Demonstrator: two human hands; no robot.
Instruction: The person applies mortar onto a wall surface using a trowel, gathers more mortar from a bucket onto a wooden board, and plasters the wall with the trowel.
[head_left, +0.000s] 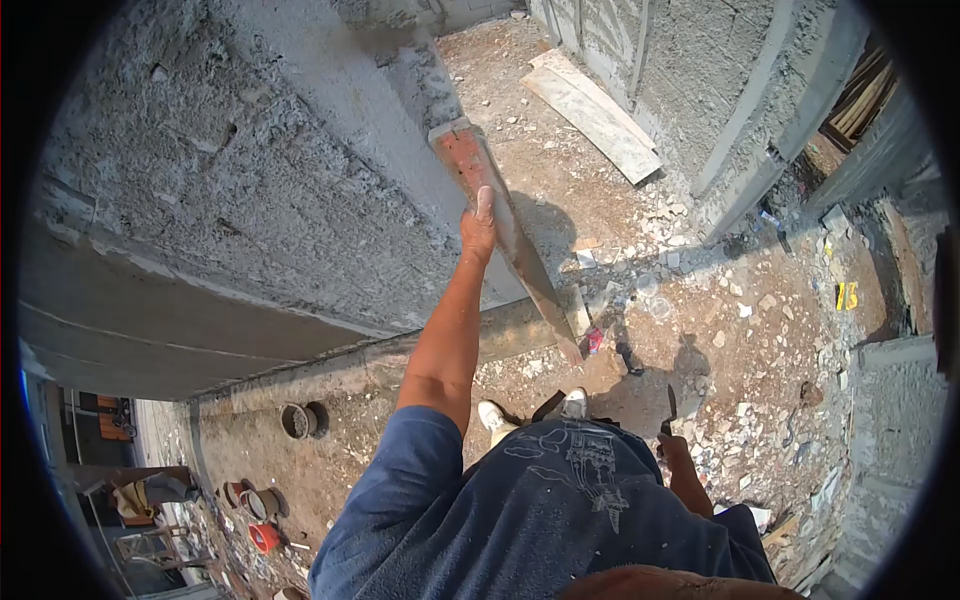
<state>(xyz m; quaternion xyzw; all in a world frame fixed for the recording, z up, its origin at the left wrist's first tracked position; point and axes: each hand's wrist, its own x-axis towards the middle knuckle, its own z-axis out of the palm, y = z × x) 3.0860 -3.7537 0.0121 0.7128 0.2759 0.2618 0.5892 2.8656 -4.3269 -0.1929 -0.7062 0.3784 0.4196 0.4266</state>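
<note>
My left arm is stretched out, and my left hand (480,228) is closed on a long wooden board (515,245). The board stands against the end of a rough plastered wall (250,190), with reddish patches near its top. My thumb lies along the board's face; my other fingers are mostly hidden. Low at my right side, my right hand (675,448) is closed round the handle of a trowel (671,402). Its dark, narrow blade points away from me and is seen nearly edge-on.
Rubble (740,350) litters the ground on the right. A pale plank (592,112) lies by the far wall. Behind on the left stand a round bucket (298,421) and an orange-red container (264,538). A yellow packet (847,296) lies at right.
</note>
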